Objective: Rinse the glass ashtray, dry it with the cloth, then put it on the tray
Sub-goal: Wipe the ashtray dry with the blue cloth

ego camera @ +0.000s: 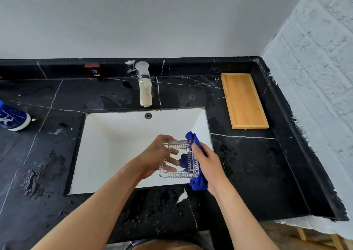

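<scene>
A square ribbed glass ashtray [181, 161] is held tilted over the right side of the white sink [114, 144]. My left hand [156, 154] grips its left edge, fingers showing through the glass. My right hand [208, 163] holds a blue cloth [198, 182] bunched against the ashtray's right side, and part of the cloth shows inside the ashtray. The wooden tray [244, 100] lies on the black counter at the back right, with nothing on it.
A chrome tap [144, 85] stands behind the sink with no water running. The black marble counter [248, 173] is wet in patches. A blue-and-white container [13, 119] lies at the left edge. A white wall borders the counter on the right.
</scene>
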